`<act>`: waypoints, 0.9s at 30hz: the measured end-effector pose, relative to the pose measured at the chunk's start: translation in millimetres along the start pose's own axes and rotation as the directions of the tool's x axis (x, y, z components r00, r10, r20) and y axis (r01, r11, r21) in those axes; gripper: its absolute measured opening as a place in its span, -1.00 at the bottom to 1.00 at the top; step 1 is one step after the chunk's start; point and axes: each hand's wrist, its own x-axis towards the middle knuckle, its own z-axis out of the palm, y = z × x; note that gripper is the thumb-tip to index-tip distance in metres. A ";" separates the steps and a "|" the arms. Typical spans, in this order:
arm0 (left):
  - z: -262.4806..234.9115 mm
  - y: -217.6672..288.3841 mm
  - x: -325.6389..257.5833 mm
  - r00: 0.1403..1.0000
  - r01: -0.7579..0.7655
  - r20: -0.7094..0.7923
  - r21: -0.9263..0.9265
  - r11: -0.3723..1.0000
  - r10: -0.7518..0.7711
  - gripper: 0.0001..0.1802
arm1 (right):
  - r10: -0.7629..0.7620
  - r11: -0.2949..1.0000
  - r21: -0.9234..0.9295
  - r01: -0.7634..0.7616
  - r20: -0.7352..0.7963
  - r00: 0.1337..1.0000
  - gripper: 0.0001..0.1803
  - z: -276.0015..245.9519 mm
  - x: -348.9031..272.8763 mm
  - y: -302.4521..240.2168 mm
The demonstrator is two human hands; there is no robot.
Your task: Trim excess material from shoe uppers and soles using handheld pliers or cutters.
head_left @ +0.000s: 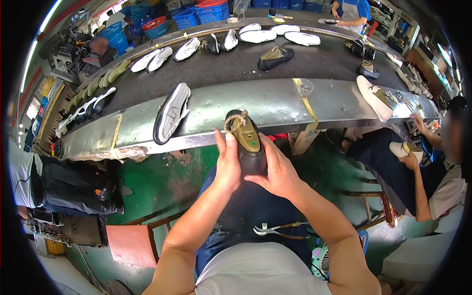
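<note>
Between my two palms I hold a dark shoe [253,161] above my lap, close to the table's near edge. An olive-gold shoe last with holes and a small green mark fills its opening, and a bit of cord lies at the far end. My left hand [227,160] presses along the shoe's left side. On its other side, my right hand [279,169] closes with the thumb near the black end. A pair of lasting pincers [265,230] rests on my lap. A grey shoe with a black sole [172,114] leans on the metal ledge to the left.
A dark conveyor belt [219,69] carries several white and dark shoes behind the metal ledge [236,96]. A clear cup [305,87] stands on that ledge. To the right, a seated co-worker holds a cream shoe [406,150]. A stool [132,245] is at lower left.
</note>
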 end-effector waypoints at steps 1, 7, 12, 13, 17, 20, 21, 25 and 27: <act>-2.4 4.3 7.2 0.856 -0.490 0.085 0.445 0.749 0.509 -0.27 | -0.019 1.000 0.014 0.018 0.027 0.999 0.13 -5.1 3.3 -0.9; 27.3 46.5 24.8 0.496 -0.847 0.735 0.526 0.073 0.462 -0.26 | -0.039 0.999 -0.017 0.040 0.013 0.999 0.13 -4.6 2.6 1.9; 38.8 57.3 32.3 0.612 -0.786 0.656 0.565 0.250 0.443 -0.30 | 0.021 0.999 0.050 -0.014 -0.134 0.991 0.11 15.2 6.3 -6.0; 40.2 58.3 33.9 0.641 -0.764 0.634 0.581 0.281 0.433 -0.31 | 0.079 0.994 0.083 -0.065 -0.176 0.981 0.09 18.0 7.3 -10.4; 25.3 62.7 45.8 0.695 -0.717 0.655 0.605 0.345 0.297 -0.50 | 0.179 0.978 0.151 -0.146 -0.238 0.955 0.05 31.6 8.0 -14.0; 17.0 39.7 28.8 0.552 -0.780 0.597 0.616 0.109 0.582 -0.47 | 0.182 0.981 0.108 -0.163 -0.195 0.964 0.04 43.4 3.6 5.9; 17.1 35.9 11.6 0.627 -0.681 0.569 0.732 0.021 0.531 -0.21 | 0.106 0.994 0.028 -0.103 -0.200 0.974 0.01 53.3 0.5 17.6; -11.9 25.7 1.4 0.857 -0.489 0.290 0.721 0.492 0.426 0.14 | -0.013 1.000 -0.001 0.013 -0.155 0.988 -0.07 64.1 10.2 20.4; -20.8 28.1 16.5 0.864 -0.484 0.244 0.639 0.597 0.439 0.03 | 0.027 1.000 0.010 -0.026 -0.029 0.999 -0.08 56.9 11.3 22.5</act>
